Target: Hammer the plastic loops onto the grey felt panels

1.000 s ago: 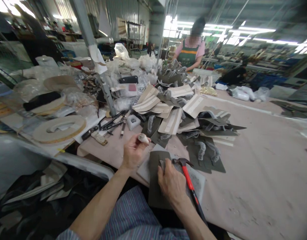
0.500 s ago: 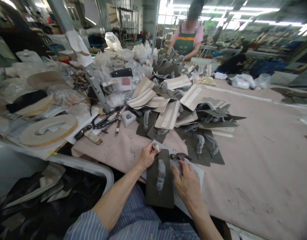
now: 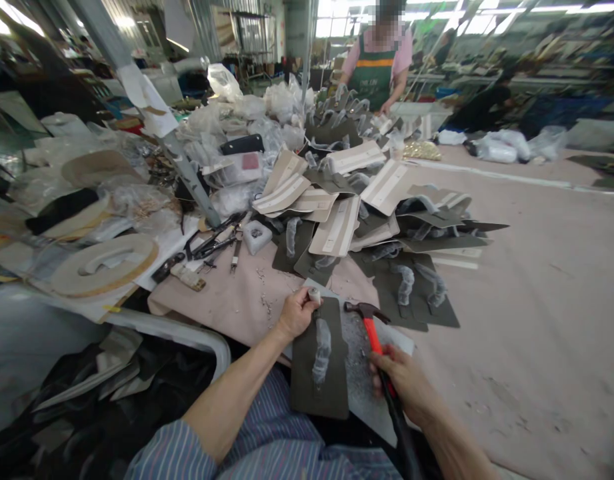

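Note:
My left hand [image 3: 297, 315] pinches a small white cylindrical piece [image 3: 314, 295] at the top edge of a dark flat panel [image 3: 301, 373]. A plastic-wrapped handle [image 3: 321, 350] runs down the middle of that panel. Closed round the handle of a hammer [image 3: 373, 333], my right hand [image 3: 399, 377] is to the right of the panel. The hammer has a dark claw head and a red and black handle, and its head is over a grey board [image 3: 359, 360] that lies partly beneath the panel.
Beyond my hands is a heap of panels [image 3: 337, 227] on the pink-covered table [image 3: 537, 293]. Hand tools [image 3: 214, 243] and a tape roll [image 3: 104, 263] lie left. A bin [image 3: 219, 340] holds more panels. Across the table stands a person in a green apron [image 3: 371, 77].
My right hand has taken hold of the hammer, and has moved right and down along its handle. The red handle now shows. My left hand keeps its pinch at the panel's top.

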Motion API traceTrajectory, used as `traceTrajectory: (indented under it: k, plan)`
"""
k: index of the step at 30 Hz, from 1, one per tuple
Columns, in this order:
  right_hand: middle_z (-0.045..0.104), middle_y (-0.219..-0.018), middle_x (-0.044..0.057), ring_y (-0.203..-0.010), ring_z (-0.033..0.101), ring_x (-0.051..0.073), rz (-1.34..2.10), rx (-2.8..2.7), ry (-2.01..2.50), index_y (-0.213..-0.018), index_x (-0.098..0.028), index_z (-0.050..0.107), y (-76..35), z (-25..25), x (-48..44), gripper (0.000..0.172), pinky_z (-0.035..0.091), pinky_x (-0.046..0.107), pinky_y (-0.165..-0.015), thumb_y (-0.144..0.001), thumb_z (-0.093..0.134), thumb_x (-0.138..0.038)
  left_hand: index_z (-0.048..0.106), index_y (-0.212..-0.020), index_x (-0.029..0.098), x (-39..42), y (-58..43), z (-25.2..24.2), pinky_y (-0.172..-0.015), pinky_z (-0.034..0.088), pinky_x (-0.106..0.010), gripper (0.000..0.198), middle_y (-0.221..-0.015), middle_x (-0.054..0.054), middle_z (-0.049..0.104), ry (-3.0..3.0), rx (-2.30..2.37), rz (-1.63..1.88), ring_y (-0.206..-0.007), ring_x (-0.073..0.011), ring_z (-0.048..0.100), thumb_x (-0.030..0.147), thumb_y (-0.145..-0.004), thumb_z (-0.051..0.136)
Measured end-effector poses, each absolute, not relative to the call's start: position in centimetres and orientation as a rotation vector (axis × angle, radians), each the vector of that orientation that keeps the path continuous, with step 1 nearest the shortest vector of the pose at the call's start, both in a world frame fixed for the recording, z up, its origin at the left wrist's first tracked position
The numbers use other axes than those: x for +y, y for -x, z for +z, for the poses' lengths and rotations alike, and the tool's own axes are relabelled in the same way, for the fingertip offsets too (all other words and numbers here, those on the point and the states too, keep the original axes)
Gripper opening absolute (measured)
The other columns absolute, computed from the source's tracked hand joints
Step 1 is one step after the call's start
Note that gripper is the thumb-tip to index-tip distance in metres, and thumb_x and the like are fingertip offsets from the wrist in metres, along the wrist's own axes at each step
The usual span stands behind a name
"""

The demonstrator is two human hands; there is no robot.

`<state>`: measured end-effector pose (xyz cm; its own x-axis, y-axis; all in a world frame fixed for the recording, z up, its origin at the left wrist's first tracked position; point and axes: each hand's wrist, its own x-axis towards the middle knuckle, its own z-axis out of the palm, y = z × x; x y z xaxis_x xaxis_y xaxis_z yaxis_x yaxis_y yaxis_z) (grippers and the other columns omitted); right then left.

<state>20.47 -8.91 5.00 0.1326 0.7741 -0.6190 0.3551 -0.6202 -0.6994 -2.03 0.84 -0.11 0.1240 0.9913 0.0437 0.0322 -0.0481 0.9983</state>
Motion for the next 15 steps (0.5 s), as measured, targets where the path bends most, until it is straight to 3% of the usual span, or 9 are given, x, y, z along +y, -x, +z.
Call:
traceTrajectory:
  k: [3, 7, 10, 15]
  plan:
    - [0.047, -0.063, -0.005, -0.042, 0.04, 0.011, 1.692, -0.853, 1.817, -0.082, -0.023, 0.045, -20.0, 7.4, -8.3, 0.02, 0.035, 0.024, -0.041, -0.084, 0.05, -0.042, 0.066, -0.091, 0.017, 0.6, 1.8, -0.3, -0.076, 0.052, -0.025, 0.013, -0.084, -0.002, 0.071, -1.452, 1.161, 1.143, -0.08, -0.0171, 0.067, 0.013, -0.08, 0.059]
    - [0.046, -0.058, -0.004, -0.047, 0.043, 0.013, 0.968, -1.393, 1.855, -0.077, -0.025, 0.04, -18.9, 10.2, -7.9, 0.029, 0.031, 0.024, -0.045, -0.09, 0.043, -0.05, 0.067, -0.092, 0.018, 0.2, 1.9, -0.3, -0.076, 0.051, -0.025, 0.016, -0.083, -0.002, 0.07, -1.608, 1.189, 1.112, -0.079, -0.0169, 0.065, 0.013, -0.081, 0.057]
    - [0.045, -0.056, -0.003, -0.048, 0.042, 0.014, 0.446, -1.79, 1.817, -0.078, -0.024, 0.042, -18.1, 10.7, -7.6, 0.028, 0.025, 0.026, -0.05, -0.094, 0.038, -0.046, 0.067, -0.09, 0.018, 0.0, 1.9, -0.2, -0.075, 0.049, -0.025, 0.015, -0.079, -0.001, 0.068, -1.715, 1.198, 1.076, -0.076, -0.0162, 0.063, 0.013, -0.081, 0.056]
    - [0.042, -0.05, -0.005, -0.04, 0.036, 0.011, 0.342, -2.24, 1.734, -0.079, -0.022, 0.044, -18.4, 14.1, -6.1, 0.022, 0.015, 0.026, -0.048, -0.095, 0.038, -0.035, 0.066, -0.085, 0.018, -0.1, 1.8, -0.2, -0.071, 0.048, -0.024, 0.013, -0.075, 0.0, 0.066, -1.731, 1.223, 1.08, -0.071, -0.0155, 0.061, 0.013, -0.081, 0.055]
